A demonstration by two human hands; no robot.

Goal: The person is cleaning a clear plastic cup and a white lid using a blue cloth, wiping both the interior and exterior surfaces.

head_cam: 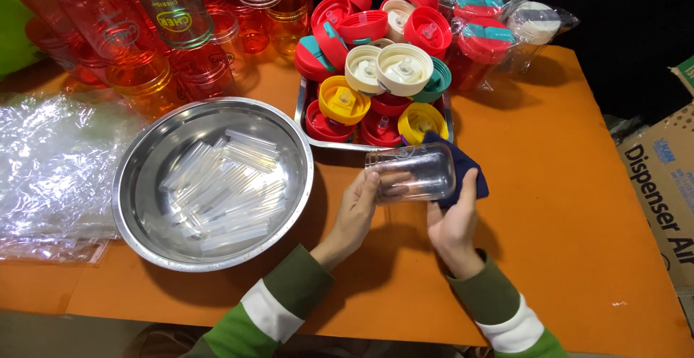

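Observation:
A clear plastic bottle lies on its side between my hands, above the orange table. My left hand grips its open end, thumb along the side. My right hand cups the other end and holds a dark blue cloth against it. Both sleeves are green with a white band.
A steel bowl holding several clear plastic straws sits left of my hands. Behind them is a metal tray piled with red, yellow, teal and cream lids. Tinted bottles stand at back left, plastic wrap far left, a cardboard box right.

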